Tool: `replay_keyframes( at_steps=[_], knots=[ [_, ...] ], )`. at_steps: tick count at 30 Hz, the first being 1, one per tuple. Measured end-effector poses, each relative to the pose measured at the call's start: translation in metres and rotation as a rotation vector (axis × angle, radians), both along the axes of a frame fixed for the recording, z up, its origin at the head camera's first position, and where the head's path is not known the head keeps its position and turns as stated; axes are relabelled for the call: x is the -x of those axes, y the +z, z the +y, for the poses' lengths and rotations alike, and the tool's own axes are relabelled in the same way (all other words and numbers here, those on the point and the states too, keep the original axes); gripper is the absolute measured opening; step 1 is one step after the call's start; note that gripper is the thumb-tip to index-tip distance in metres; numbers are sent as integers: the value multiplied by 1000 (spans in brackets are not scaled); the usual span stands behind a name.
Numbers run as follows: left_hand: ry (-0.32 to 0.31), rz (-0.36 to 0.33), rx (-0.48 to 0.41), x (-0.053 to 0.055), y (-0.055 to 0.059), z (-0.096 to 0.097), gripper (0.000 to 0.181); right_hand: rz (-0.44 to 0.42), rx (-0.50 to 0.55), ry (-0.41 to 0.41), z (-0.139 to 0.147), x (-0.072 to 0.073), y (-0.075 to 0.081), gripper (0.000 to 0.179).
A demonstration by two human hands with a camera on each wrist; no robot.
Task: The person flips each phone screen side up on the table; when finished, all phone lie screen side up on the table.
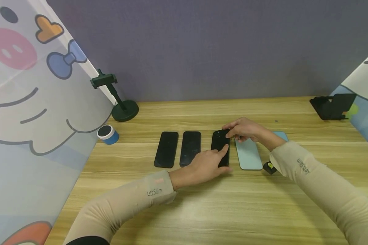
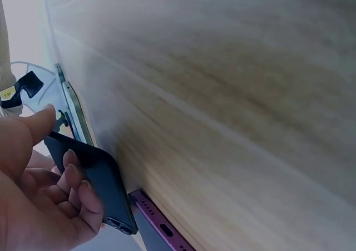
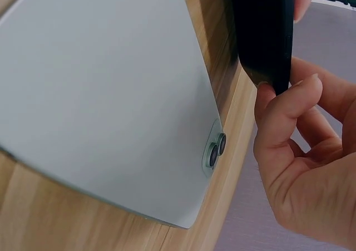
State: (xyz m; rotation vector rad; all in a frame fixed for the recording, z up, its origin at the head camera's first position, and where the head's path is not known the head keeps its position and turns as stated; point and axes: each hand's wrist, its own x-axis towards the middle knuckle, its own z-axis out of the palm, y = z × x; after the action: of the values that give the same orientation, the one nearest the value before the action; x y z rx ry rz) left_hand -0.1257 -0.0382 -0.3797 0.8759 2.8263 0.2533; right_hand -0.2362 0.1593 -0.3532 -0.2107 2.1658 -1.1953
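A black phone (image 1: 215, 139) is in both hands, tilted off the table in the left wrist view. My left hand (image 1: 207, 165) holds it around the lower part, forefinger stretched along the right edge. Several curled fingertips (image 2: 72, 176) lie against its dark face. With thumb and fingers my right hand (image 1: 245, 130) pinches the phone's far end, as the right wrist view shows. Left of it lie two dark phones, one near (image 1: 190, 146) and one farther (image 1: 166, 149). A pale green phone (image 3: 105, 89) with two camera lenses lies under the right forearm; a blue one (image 1: 281, 135) is partly hidden.
A dark round-based stand (image 1: 125, 110) stands at the back left, near a blue-and-white jar (image 1: 108, 135). At the far right is a black folding stand (image 1: 332, 107). A grey partition (image 1: 202, 51) borders the wooden table (image 1: 220, 211) behind; printed cartoon panels flank it.
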Motion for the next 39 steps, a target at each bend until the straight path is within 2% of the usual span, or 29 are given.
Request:
replay_keyframes(
  at_steps=[6, 12, 19, 28, 39],
  knots=[
    [-19, 32, -13, 0, -1, -2, 80, -15, 1, -6, 0, 1, 1, 58],
    [-42, 8, -85, 2, -5, -7, 77, 1, 20, 13, 3, 0, -1, 58],
    [-58, 12, -102, 1, -6, -10, 74, 13, 33, 29, 4, -2, -2, 60],
    [-81, -71, -153, 8, -4, -17, 72, 25, 22, -6, 6, -1, -6, 59],
    [-99, -113, -246, 11, -4, -23, 71, 62, 51, -5, 8, 0, -8, 64]
  ],
)
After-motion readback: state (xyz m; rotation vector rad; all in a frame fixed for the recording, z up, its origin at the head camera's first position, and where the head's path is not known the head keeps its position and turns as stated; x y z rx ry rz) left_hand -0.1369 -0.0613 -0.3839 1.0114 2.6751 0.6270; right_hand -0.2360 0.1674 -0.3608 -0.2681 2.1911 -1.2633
